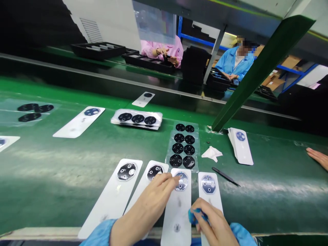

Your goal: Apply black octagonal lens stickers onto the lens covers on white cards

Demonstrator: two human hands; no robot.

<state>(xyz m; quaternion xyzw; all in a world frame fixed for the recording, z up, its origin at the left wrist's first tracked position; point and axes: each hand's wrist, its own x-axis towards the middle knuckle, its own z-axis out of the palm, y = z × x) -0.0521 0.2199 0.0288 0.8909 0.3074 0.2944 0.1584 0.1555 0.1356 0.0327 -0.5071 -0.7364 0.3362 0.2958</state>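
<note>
Four white phone-shaped panels lie side by side near the bench's front edge, each with an octagonal patch at its top. My left hand (151,201) reaches over the second panel, its bent fingertips at the bluish patch (181,181) of the third panel (176,212). In my right hand (211,220) a small blue object (194,217) is pinched, over the gap between the third panel and the right one (210,191). The two left panels (110,198) carry black patches (126,171).
Beyond the panels lie a sheet of black octagons (182,147), a stack of sheets (137,119), white tissue (212,153), black tweezers (225,176) and stacked panels (241,147). A green post (258,75) slants upward. Another person's hand (317,158) rests at right; two people sit opposite.
</note>
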